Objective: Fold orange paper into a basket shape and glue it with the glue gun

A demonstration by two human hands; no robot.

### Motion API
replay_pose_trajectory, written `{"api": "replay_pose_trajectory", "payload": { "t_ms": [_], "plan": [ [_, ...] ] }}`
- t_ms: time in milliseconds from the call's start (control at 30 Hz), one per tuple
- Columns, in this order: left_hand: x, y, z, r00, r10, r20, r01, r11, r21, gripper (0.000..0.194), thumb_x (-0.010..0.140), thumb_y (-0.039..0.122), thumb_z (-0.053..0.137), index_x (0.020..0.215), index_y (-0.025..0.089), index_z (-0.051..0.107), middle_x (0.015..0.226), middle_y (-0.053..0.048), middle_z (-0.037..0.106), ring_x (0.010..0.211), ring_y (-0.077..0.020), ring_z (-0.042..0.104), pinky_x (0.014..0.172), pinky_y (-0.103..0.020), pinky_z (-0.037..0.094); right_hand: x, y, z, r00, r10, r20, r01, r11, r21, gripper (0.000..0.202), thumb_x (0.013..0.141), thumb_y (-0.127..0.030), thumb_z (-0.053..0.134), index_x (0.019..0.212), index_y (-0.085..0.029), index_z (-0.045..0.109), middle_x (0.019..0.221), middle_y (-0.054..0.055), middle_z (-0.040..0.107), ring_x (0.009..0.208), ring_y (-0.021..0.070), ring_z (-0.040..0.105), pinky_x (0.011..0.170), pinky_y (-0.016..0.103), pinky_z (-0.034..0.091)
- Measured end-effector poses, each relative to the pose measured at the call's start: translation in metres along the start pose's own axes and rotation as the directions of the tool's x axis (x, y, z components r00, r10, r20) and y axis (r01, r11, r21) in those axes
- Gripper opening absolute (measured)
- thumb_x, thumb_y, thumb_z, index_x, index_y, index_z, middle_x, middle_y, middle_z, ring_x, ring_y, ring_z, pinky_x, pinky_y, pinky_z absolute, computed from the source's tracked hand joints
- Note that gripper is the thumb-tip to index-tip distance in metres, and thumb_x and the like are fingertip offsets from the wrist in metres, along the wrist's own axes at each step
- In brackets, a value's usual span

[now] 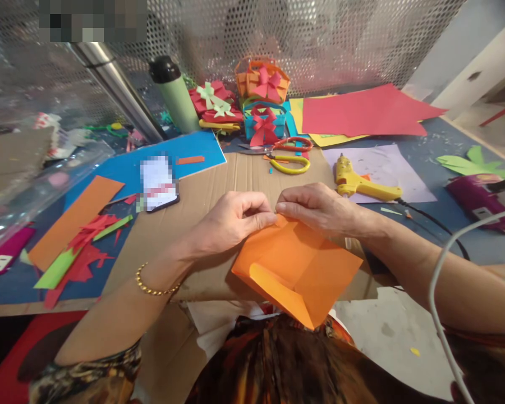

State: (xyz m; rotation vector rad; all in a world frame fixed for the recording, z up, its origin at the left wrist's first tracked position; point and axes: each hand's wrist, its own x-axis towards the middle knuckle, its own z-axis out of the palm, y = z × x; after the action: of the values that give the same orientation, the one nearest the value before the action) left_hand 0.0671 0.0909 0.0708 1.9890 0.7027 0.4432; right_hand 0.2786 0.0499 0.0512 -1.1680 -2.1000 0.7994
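Note:
An orange sheet of folded paper (297,264) is held in front of me, one flap standing up along its near side. My left hand (246,216) pinches its far edge between thumb and fingers. Close beside it, my right hand (315,207) is closed on the same edge, fingers curled over the paper. The fingertips of both hands nearly meet there. Beneath lies a sheet of brown cardboard (219,196). Just beyond the hands rest scissors (292,163) with yellow and red handles. A yellow glue gun (357,182) lies to the right of my right hand.
Small paper baskets with bows, an orange one (263,81) and a blue one (265,123), stand at the back near a green bottle (174,95). A phone (159,182) and paper scraps (82,252) lie left. Red sheets (362,112) sit back right; a white cable (435,297) hangs at right.

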Motion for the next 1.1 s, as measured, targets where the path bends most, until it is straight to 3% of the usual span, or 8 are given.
{"api": "replay_pose_trajectory", "payload": {
  "t_ms": [133, 300, 500, 700, 867, 967, 1100],
  "plan": [
    [0.000, -0.002, -0.001, 0.998, 0.031, -0.057, -0.027, 0.997, 0.066, 0.025, 0.088, 0.031, 0.061, 0.067, 0.017, 0.058, 0.062, 0.005, 0.049, 0.060, -0.0086, 0.042, 0.053, -0.022, 0.033, -0.002, -0.005, -0.004, 0.998, 0.054, -0.026, -0.052, 0.996, 0.070, 0.043, 0.100, -0.043, 0.047, 0.064, -0.020, 0.046, 0.059, -0.005, 0.038, 0.056, 0.0072, 0.034, 0.052, 0.024, 0.028],
    [0.000, -0.003, 0.000, 0.992, 0.048, -0.118, -0.035, 0.993, 0.110, 0.027, 0.090, 0.032, 0.059, 0.068, 0.016, 0.060, 0.062, 0.004, 0.054, 0.061, -0.0092, 0.045, 0.055, -0.023, 0.035, 0.000, -0.009, -0.002, 0.984, 0.173, 0.034, -0.176, 0.949, 0.260, 0.023, 0.085, -0.038, 0.063, 0.082, -0.016, 0.065, 0.069, -0.001, 0.060, 0.063, 0.0087, 0.049, 0.054, 0.022, 0.037],
    [-0.001, -0.003, 0.001, 0.994, 0.049, -0.095, -0.039, 0.993, 0.108, 0.025, 0.090, 0.031, 0.058, 0.069, 0.017, 0.060, 0.064, 0.003, 0.056, 0.063, -0.0100, 0.046, 0.056, -0.023, 0.036, 0.000, -0.010, 0.004, 0.955, 0.291, 0.053, -0.286, 0.865, 0.413, 0.016, 0.075, -0.033, 0.067, 0.074, -0.017, 0.065, 0.065, -0.002, 0.059, 0.058, 0.0087, 0.050, 0.050, 0.022, 0.036],
    [-0.001, -0.003, 0.001, 0.998, 0.017, -0.065, -0.013, 0.997, 0.070, 0.025, 0.088, 0.032, 0.058, 0.068, 0.017, 0.059, 0.064, 0.003, 0.052, 0.063, -0.0102, 0.044, 0.055, -0.023, 0.034, -0.002, -0.011, 0.002, 0.940, 0.327, 0.094, -0.336, 0.853, 0.398, 0.016, 0.076, -0.033, 0.066, 0.071, -0.017, 0.065, 0.061, -0.004, 0.054, 0.056, 0.0082, 0.046, 0.048, 0.023, 0.031],
    [-0.001, -0.004, 0.002, 0.994, 0.005, -0.113, -0.002, 1.000, 0.023, 0.024, 0.087, 0.031, 0.059, 0.068, 0.017, 0.059, 0.064, 0.004, 0.053, 0.063, -0.0101, 0.045, 0.056, -0.024, 0.035, -0.001, -0.008, 0.004, 0.962, 0.269, 0.037, -0.263, 0.889, 0.374, 0.028, 0.084, -0.044, 0.065, 0.076, -0.017, 0.065, 0.065, -0.003, 0.053, 0.059, 0.0083, 0.045, 0.052, 0.024, 0.033],
    [-0.001, -0.006, 0.005, 0.990, -0.014, -0.141, 0.014, 1.000, 0.002, 0.024, 0.087, 0.032, 0.059, 0.069, 0.017, 0.059, 0.065, 0.003, 0.054, 0.064, -0.0104, 0.047, 0.058, -0.024, 0.035, 0.000, -0.006, 0.005, 0.968, 0.251, 0.015, -0.240, 0.902, 0.358, 0.037, 0.082, -0.053, 0.070, 0.079, -0.016, 0.066, 0.067, -0.002, 0.057, 0.061, 0.0092, 0.047, 0.055, 0.025, 0.036],
    [-0.001, -0.007, 0.004, 0.995, -0.055, -0.086, 0.052, 0.998, -0.032, 0.027, 0.089, 0.037, 0.060, 0.070, 0.017, 0.060, 0.067, 0.002, 0.055, 0.066, -0.0113, 0.048, 0.059, -0.025, 0.037, 0.000, -0.010, 0.000, 0.977, 0.211, 0.003, -0.204, 0.940, 0.274, 0.034, 0.086, -0.047, 0.066, 0.073, -0.016, 0.065, 0.062, -0.003, 0.053, 0.059, 0.0079, 0.043, 0.055, 0.025, 0.032]
  ]
}}
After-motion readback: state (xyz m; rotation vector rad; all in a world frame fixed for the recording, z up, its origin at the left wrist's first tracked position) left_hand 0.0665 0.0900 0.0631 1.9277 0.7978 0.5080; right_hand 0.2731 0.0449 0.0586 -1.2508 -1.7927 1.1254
